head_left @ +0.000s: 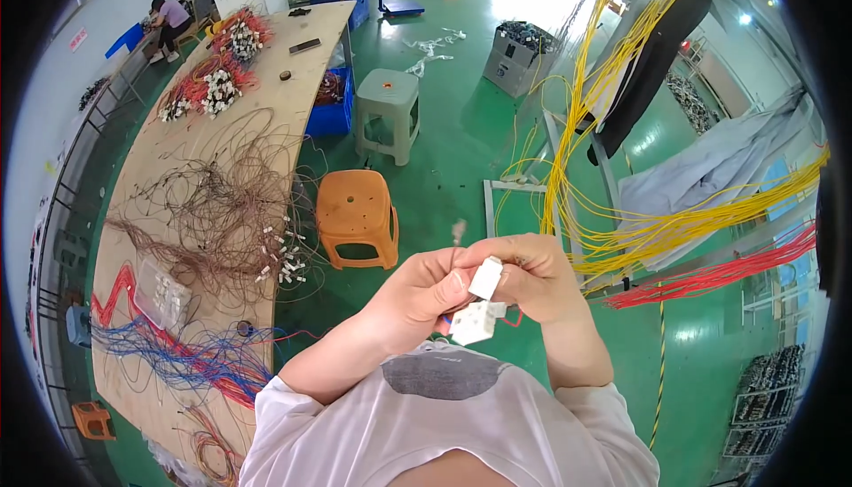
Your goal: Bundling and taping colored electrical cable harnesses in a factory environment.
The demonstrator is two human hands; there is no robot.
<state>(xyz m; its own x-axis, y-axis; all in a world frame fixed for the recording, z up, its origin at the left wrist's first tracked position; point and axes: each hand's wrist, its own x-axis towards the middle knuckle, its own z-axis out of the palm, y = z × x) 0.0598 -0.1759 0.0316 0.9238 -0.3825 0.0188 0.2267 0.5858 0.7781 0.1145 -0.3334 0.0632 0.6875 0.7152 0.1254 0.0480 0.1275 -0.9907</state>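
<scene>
White plastic connectors (pixel 479 300), low in the frame's centre, sit pinched in the grip of both hands: left hand (pixel 424 290) and right hand (pixel 531 276) closed on them. Orange stool (pixel 357 217) stands beyond; wire-strewn worktop (pixel 177 221) at left.

Floor: glossy green floor (pixel 461 145), glare from bright light at the far end.
Tabletop: long plywood tabletop (pixel 169 167) on the left, strewn with wire bundles.
Seating: orange stool (pixel 357 218) near a grey stool (pixel 388 112).
Right side: yellow wires (pixel 621 212) hanging over a rack.
</scene>
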